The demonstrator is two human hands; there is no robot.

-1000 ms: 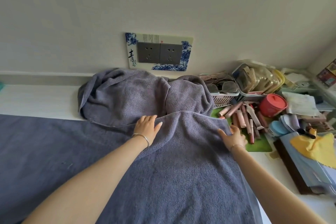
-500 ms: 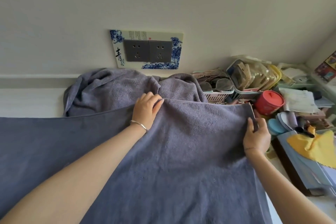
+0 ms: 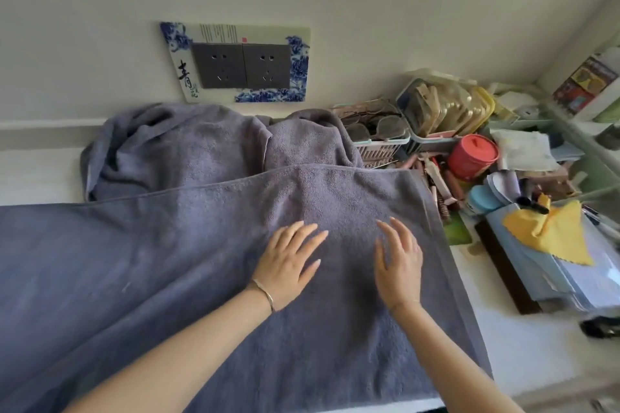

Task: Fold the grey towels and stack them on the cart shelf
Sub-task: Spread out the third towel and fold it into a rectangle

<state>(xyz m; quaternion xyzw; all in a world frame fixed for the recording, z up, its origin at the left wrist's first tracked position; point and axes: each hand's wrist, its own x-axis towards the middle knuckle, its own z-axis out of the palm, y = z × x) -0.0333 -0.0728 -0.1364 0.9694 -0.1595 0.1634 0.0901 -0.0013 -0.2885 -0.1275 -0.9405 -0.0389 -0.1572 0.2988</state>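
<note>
A large grey towel [image 3: 161, 265] lies spread flat over the white tabletop, reaching from the left edge to its right hem near the clutter. My left hand [image 3: 288, 261] rests flat on its middle with fingers straight. Beside it, my right hand [image 3: 399, 261] lies on the towel with fingers spread. Neither hand grips any cloth. Behind the spread towel, a second grey towel [image 3: 188, 147] sits crumpled in a heap against the wall.
A double wall socket [image 3: 240, 65] with a blue-patterned frame is above the heap. At the right stand baskets [image 3: 379, 141] of small items, a red lidded tub [image 3: 471, 156], loose cosmetic tubes, a yellow cloth [image 3: 550, 231] on stacked papers, and a green shelf frame [image 3: 583, 141].
Both hands let go of the towel's far edge and came back toward me, and they now lie flat on its middle. The far edge has dropped onto the table.
</note>
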